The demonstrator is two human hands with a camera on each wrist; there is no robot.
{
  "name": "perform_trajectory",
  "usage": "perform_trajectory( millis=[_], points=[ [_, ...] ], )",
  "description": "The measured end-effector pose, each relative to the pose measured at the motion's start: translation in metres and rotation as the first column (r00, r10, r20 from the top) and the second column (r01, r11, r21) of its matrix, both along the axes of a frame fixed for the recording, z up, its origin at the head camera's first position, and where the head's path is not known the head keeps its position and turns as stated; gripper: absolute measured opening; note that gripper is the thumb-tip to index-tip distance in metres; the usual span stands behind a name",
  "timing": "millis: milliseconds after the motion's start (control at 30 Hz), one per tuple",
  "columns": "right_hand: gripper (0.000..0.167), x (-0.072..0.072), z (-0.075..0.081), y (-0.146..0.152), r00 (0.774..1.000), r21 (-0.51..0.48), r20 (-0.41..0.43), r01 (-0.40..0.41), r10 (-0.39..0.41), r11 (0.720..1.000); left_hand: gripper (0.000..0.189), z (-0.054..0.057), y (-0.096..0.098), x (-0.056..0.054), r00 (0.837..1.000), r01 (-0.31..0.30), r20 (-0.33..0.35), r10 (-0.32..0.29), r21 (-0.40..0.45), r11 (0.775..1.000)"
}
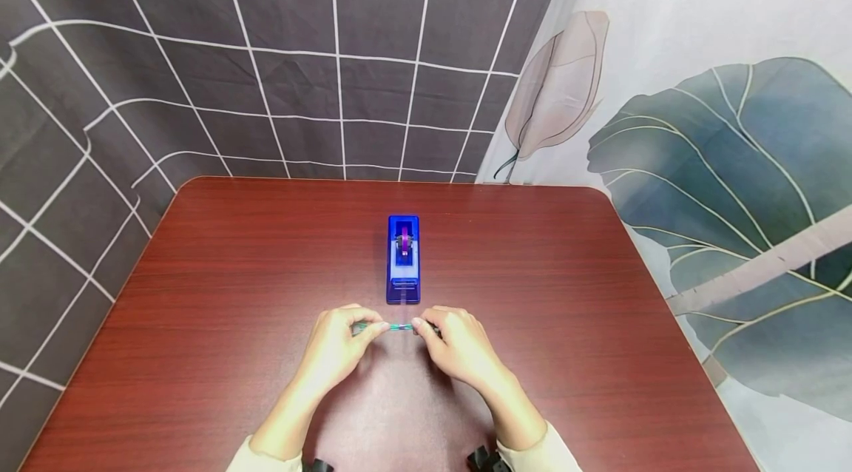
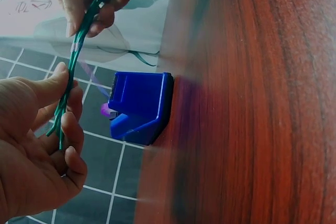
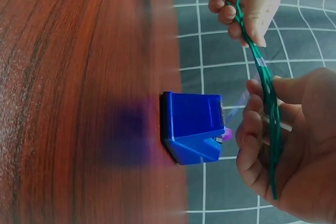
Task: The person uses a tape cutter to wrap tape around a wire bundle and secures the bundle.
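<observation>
Both hands hold a bundle of thin green strands (image 1: 398, 327) stretched between them. The left hand (image 1: 335, 348) pinches one end between thumb and fingers; the right hand (image 1: 464, 345) grips the other end the same way. A strip of clear tape (image 2: 94, 77) crosses the bundle's middle, in the short gap between the thumbs. That strip runs back to a blue tape dispenser (image 1: 403, 291), which stands just beyond the hands. In the right wrist view, loose strand ends trail across the right palm (image 3: 310, 171).
The dispenser, with a purple roll core (image 1: 404, 239), rests on a reddish-brown wooden table (image 1: 266, 257). Behind the table hangs a dark grey cloth (image 1: 286, 87) with white grid lines. A white curtain (image 1: 639, 21) with leaf prints is at the right.
</observation>
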State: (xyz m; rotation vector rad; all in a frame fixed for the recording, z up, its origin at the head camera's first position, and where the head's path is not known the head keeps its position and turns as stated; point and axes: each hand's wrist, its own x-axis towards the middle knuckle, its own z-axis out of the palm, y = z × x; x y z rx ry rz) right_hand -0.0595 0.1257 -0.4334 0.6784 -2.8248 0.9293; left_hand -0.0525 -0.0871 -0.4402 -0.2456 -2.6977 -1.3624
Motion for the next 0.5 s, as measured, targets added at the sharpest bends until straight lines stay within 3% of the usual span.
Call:
perform_trajectory(
  millis=[200, 500],
  points=[
    [0.024, -0.0011, -0.0002, 0.0003, 0.999, -0.017, 0.051, -0.003, 0.004, 1.000, 0.006, -0.0020, -0.0008, -0.0012, 1.000, -0.009, -0.007, 0.009, 0.006, 1.000],
    [0.012, -0.0038, -0.0025, 0.0018, 1.000, -0.037, 0.028, 0.004, -0.003, 0.999, 0.010, -0.0045, -0.0002, -0.0031, 0.999, -0.004, -0.039, 0.005, 0.017, 1.000]
  ],
)
